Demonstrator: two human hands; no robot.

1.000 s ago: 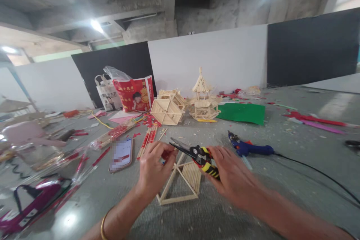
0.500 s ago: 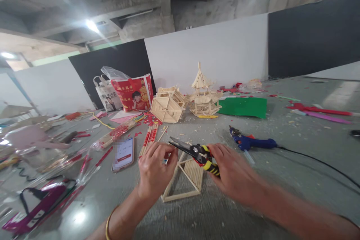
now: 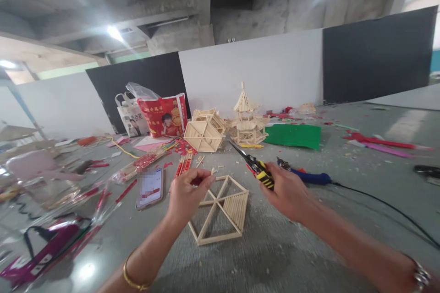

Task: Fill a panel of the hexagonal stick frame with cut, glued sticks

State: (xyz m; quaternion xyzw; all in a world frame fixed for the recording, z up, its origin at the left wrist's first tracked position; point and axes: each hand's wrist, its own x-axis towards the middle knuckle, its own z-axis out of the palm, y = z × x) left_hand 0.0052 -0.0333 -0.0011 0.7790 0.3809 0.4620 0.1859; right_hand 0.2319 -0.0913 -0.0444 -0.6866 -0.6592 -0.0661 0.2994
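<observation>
My left hand (image 3: 190, 194) is closed in a pinch on a short piece of wooden stick (image 3: 212, 171), whose pale end shows at the fingertips. In my right hand (image 3: 285, 190) are scissors (image 3: 256, 165) with yellow and black handles, blades pointing up and to the left, apart from the stick. Below and between both hands lies a flat hexagonal stick frame (image 3: 220, 240) with spokes meeting in the middle. One of its wedges, on the right, is filled with parallel sticks (image 3: 235, 209). My left hand covers the frame's upper left part.
A blue glue gun (image 3: 309, 177) with a black cord lies at right. Behind stand a stick pagoda (image 3: 248, 123) and a tilted hexagonal stick model (image 3: 203, 136), with green paper (image 3: 294, 136) beside them. A phone (image 3: 150, 188), red-wrapped sticks (image 3: 183, 165) and a red bag (image 3: 161, 116) are left.
The scissors have moved right and upward, away from my left hand, and their blades are now closer together. My left hand has dropped slightly left, uncovering more of the hexagonal frame.
</observation>
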